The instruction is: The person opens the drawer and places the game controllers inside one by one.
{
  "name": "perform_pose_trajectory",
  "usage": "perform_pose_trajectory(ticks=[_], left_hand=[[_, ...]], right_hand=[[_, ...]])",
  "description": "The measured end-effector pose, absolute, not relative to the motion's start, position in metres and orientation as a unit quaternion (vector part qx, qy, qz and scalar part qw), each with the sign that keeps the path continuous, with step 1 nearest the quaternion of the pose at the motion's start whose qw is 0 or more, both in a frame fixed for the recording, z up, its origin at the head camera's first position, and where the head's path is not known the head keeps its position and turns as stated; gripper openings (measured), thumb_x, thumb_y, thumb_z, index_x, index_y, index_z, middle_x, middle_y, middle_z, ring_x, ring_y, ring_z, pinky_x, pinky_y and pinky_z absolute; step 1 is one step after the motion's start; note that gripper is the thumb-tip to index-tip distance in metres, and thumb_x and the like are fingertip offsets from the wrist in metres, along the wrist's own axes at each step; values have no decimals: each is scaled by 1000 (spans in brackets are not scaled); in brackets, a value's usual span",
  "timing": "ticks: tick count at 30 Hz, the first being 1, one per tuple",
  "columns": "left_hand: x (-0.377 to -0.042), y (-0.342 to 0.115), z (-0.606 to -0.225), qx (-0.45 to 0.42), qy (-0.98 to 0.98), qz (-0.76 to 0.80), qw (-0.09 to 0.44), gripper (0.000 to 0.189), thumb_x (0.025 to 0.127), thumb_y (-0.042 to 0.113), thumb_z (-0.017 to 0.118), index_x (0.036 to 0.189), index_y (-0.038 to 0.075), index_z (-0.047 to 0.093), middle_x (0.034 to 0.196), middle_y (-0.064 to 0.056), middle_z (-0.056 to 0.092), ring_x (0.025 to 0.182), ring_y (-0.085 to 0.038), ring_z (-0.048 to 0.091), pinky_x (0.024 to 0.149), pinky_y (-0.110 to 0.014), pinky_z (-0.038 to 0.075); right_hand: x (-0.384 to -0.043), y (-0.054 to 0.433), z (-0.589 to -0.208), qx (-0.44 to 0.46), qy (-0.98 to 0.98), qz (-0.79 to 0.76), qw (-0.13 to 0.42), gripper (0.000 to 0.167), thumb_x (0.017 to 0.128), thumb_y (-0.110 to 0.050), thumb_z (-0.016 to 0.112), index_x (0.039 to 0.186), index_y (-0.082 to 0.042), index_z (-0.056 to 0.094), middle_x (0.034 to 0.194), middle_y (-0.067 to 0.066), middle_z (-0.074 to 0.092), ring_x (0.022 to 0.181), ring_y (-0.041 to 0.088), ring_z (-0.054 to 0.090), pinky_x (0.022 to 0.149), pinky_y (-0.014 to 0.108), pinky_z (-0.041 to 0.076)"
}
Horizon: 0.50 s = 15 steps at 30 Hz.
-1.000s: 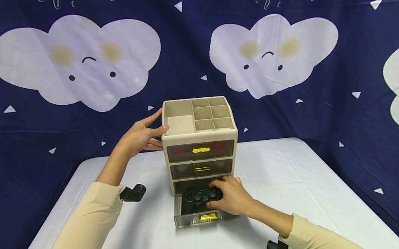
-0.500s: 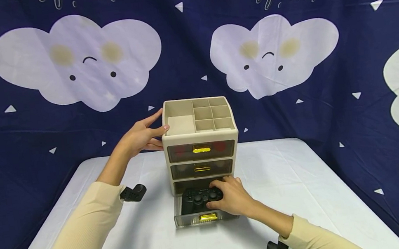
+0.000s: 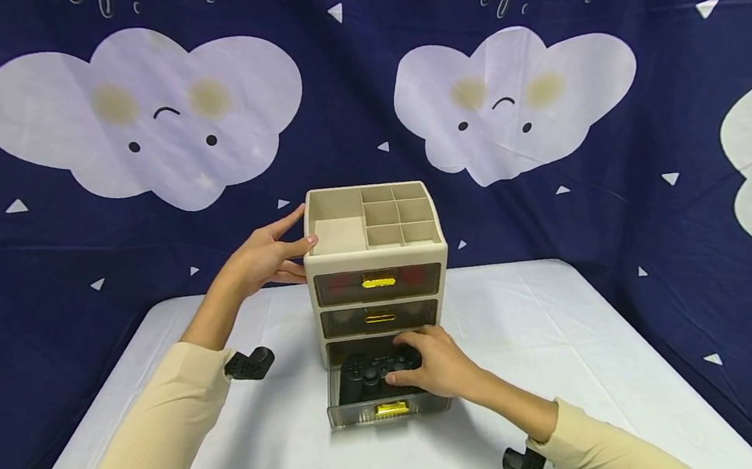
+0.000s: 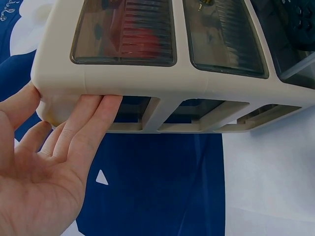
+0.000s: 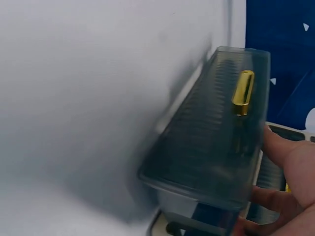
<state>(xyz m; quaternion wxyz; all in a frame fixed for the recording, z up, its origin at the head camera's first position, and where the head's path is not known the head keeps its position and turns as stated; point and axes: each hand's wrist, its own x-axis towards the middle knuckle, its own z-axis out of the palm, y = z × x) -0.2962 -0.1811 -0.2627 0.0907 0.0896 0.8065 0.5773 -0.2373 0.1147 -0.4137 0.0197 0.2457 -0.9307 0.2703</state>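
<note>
A beige drawer organizer (image 3: pixel 377 260) stands upright with its bottom drawer (image 3: pixel 356 415) pulled out. In that drawer lies a black game controller (image 3: pixel 368 372). My right hand (image 3: pixel 441 363) is over the controller's right part, thumb and fingers spread apart and hiding some of it; in the right wrist view the drawer front hides the controller. My left hand (image 3: pixel 259 260) rests against the organizer's upper left side, its thumb on the top rim. In the left wrist view the left hand's fingers (image 4: pixel 88 123) lie fairly straight along the side wall.
The organizer's top has a wide compartment (image 3: pixel 341 235) and several small ones. The two upper drawers are closed, with gold handles (image 3: pixel 379 281); something red shows through the top one. White cloth covers the table (image 3: pixel 535 324). A dark blue curtain (image 3: pixel 342 74) with clouds hangs behind.
My right hand has lifted slightly off the controller and its fingers have spread. The controller still lies in the drawer. My left hand has stayed in place.
</note>
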Motion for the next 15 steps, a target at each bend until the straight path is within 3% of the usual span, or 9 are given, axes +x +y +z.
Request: perform_pose_trajectory(ticks=[4, 9, 15], left_hand=[[-296, -181, -263, 90, 807, 577, 91, 79, 103, 32, 62, 162, 41, 12, 142, -27, 57, 100, -35, 75, 95, -51, 58], [-296, -181, -263, 89, 806, 578, 93, 78, 103, 32, 62, 162, 43, 12, 142, -27, 57, 100, -36, 75, 96, -52, 57], [-295, -182, -263, 89, 806, 578, 93, 79, 102, 34, 64, 162, 43, 13, 142, -27, 56, 101, -36, 74, 97, -52, 57]], right_hand=[[-233, 115, -405, 247, -928, 277, 17, 61, 88, -43, 80, 136, -10, 64, 130, 17, 64, 123, 39, 54, 99, 56, 49], [-227, 116, -394, 264, -919, 293, 20, 51, 94, -37, 74, 134, -9, 65, 106, 11, 67, 95, 24, 59, 78, 40, 49], [-217, 117, -380, 269, -897, 349, -37, 43, 97, -37, 70, 130, -10, 68, 89, -3, 71, 78, 11, 64, 67, 28, 53]])
